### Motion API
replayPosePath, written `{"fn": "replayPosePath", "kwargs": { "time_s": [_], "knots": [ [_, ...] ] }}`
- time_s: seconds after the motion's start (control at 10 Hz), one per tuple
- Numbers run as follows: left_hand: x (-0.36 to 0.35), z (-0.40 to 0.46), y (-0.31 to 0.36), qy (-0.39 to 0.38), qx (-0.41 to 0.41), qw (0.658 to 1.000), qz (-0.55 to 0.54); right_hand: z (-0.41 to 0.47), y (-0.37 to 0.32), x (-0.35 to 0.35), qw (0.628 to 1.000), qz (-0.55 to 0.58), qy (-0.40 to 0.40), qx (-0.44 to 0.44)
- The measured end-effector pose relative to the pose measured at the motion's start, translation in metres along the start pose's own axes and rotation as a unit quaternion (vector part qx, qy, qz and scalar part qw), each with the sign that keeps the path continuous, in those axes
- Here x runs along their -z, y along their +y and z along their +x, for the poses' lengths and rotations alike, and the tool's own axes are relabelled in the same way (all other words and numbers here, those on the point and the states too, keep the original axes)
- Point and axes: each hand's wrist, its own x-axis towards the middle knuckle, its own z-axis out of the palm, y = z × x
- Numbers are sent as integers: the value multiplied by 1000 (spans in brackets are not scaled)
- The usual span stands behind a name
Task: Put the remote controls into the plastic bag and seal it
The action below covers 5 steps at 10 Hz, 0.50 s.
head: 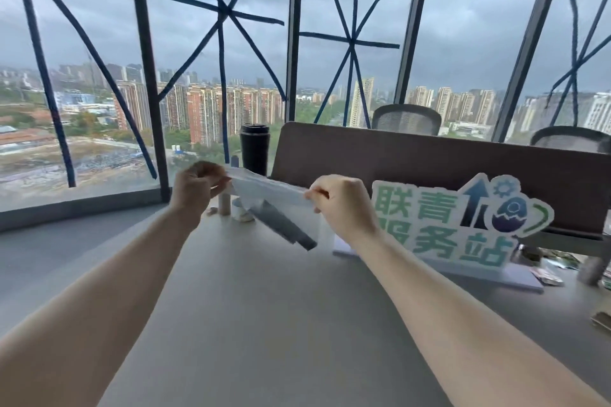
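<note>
- head view looks down two bare forearms stretched out over a plain grey tabletop [264,324], with a clear thin plastic bag [274,195] held up in the air between the hands.
- left hand [195,188] is closed in a pinch on the left end of the bag's top edge; right hand [344,205] is closed the same way on the right end, so the strip between them is pulled taut.
- dark grey slim rectangular remote controls [284,228] hang inside the bag, slanting down toward the right — i cannot tell whether there are two or more.
- judging from this, the loading is done and the sealing is the step in hand; whether the strip is pressed shut already cannot be read.
- the film looks light, soft and slippery, and it will sag under the stiffer, heavier remotes, so the load will swing if the bag tips.
- best hold is on the top strip itself, fingertips on both faces, sliding along it — not on the loose film below.
- behind the bag stand a black cylindrical travel mug [254,149] and a white cut-out sign with green characters [453,225], both well apart from the hands.
</note>
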Motion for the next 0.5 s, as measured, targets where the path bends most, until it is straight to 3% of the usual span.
{"fn": "replayPosePath", "kwargs": {
  "time_s": [0.1,0.3,0.4,0.5],
  "knots": [
    [30,-15,-55,5,32,998,51,-37,12,-47,996,-12,-87,-30],
    [64,-56,-114,10,85,989,117,-91,11,-71,979,23,-184,-81],
    [67,-74,-113,19,85,982,166,-108,5,-56,975,27,-197,-101],
    [74,-106,-95,93,42,944,314,-124,4,-17,981,60,-130,-134]
  ]
}}
